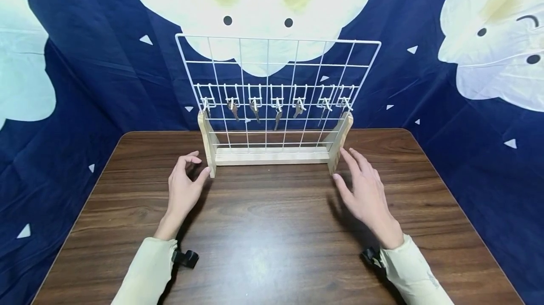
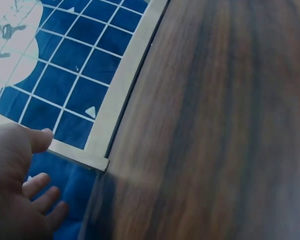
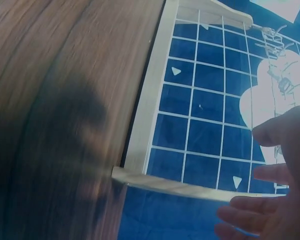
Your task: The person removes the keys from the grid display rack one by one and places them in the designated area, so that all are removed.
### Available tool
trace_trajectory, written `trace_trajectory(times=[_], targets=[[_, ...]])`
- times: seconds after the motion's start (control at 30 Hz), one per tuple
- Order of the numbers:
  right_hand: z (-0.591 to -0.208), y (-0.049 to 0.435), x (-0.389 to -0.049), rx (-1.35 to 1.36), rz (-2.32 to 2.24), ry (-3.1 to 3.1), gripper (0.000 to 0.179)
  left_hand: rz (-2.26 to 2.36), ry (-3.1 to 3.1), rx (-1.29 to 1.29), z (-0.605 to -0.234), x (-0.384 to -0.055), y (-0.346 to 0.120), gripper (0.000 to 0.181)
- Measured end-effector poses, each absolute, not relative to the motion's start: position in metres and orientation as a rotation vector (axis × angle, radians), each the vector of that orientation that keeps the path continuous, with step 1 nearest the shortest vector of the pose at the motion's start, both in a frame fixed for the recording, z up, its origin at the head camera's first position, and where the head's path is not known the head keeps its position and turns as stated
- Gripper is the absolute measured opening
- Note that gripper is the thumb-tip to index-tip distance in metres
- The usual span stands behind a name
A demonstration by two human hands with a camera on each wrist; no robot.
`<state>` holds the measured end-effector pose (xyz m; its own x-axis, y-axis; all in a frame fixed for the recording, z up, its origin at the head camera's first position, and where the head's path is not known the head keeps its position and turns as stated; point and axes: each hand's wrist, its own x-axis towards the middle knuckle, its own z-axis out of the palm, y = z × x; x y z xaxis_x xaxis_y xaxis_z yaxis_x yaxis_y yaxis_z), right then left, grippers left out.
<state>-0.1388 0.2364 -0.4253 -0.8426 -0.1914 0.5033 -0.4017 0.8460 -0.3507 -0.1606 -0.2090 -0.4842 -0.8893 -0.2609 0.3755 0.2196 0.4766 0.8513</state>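
Observation:
A white wire grid rack (image 1: 267,63) stands upright in a pale wooden base (image 1: 272,156) at the back of the table. Metal keys (image 1: 278,118) hang from several white hooks along its middle. Beside the base's left side panel (image 1: 207,142), my left hand (image 1: 183,187) has its fingers loosely bent, the thumb tip close to the panel's foot. By the right side panel (image 1: 340,144), my right hand (image 1: 365,191) spreads its thumb and fingers, the tips close to the wood. Whether either hand touches the panels I cannot tell. Neither hand holds anything.
The brown wood-grain table (image 1: 263,229) reaches toward me in front of the base. Dark blue cloth (image 1: 102,59) with white cloud shapes hangs behind the rack and along both sides. Black wrist straps (image 1: 185,258) sit at both pale sleeves.

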Motion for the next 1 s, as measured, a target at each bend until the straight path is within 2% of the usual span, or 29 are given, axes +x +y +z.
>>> trace_trajectory(times=[0.3, 0.73, 1.0], targets=[[-0.42, 0.215, -0.135, 0.501, 0.77, -2.495, 0.062, -1.867, -2.034, 0.166, -0.491, -0.165, -0.198, 0.035], [-0.412, 0.183, -0.134, 0.581, 0.903, -2.387, 0.051, -2.045, -1.801, 0.227, -0.502, -0.179, -0.193, 0.033], [-0.402, 0.165, -0.139, 0.625, 1.015, -2.308, 0.045, -2.001, -1.84, 0.144, -0.503, -0.19, -0.196, 0.023]])
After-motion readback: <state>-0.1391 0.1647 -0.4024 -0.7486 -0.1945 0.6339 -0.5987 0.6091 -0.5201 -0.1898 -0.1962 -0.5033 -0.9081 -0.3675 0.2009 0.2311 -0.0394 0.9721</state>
